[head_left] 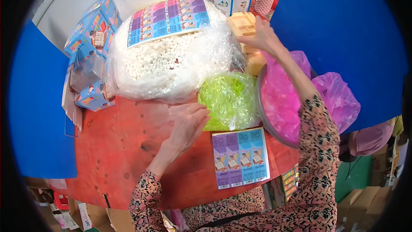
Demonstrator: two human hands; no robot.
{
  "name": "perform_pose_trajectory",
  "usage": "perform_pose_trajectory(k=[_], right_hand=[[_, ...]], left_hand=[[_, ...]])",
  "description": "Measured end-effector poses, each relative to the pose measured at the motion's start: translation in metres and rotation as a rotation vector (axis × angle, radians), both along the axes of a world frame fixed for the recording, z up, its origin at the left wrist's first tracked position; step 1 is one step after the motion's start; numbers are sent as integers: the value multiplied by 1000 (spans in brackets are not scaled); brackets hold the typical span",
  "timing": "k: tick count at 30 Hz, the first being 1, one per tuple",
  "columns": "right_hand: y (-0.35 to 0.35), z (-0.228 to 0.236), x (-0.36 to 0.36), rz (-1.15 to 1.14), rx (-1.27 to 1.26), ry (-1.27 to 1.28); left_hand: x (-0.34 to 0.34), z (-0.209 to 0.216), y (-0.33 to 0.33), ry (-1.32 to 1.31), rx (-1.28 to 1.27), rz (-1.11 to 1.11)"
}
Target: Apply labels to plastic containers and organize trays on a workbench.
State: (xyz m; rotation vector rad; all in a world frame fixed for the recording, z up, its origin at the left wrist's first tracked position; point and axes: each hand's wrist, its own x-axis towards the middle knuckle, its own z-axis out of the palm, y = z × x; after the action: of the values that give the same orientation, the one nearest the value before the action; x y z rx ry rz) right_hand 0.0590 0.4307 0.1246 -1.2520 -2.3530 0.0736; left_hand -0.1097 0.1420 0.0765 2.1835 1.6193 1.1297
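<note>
My right hand [267, 38] reaches to the back right, its thumb and fingers around the edge of a pale yellow plastic tray [241, 19] at the top of a stack. My left hand [185, 128] is above the red table, beside a clear bag of bright green strips [227, 99]. The left fingers are pressed together, and a faint, see-through blur lies by them; what they hold, if anything, I cannot make out. Behind stands a large clear bag of small white cubes [159, 66] with printed card sheets [167, 19] lying on top.
A grey basin [262, 116] with pink plastic bags [281, 99] stands at the right. A printed card sheet [240, 157] lies near the front of the red table [107, 146]. Blue printed boxes [92, 30] are stacked at the left. Blue panels [339, 30] flank both sides.
</note>
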Motion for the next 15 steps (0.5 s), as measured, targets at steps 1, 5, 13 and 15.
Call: perform_pose_trajectory(k=[1, 5, 13, 15], right_hand=[[4, -5, -9, -83, -53, -49], [4, -9, -25, -136, -215, -120], [27, -1, 14, -86, -248, 226], [27, -5, 22, -83, -178, 191]], left_hand=[[2, 2, -3, -12, -5, -11], [-5, -4, -22, -99, -174, 5], [-17, -21, -47, -313, -214, 94], [-18, -14, -54, -363, -220, 118]])
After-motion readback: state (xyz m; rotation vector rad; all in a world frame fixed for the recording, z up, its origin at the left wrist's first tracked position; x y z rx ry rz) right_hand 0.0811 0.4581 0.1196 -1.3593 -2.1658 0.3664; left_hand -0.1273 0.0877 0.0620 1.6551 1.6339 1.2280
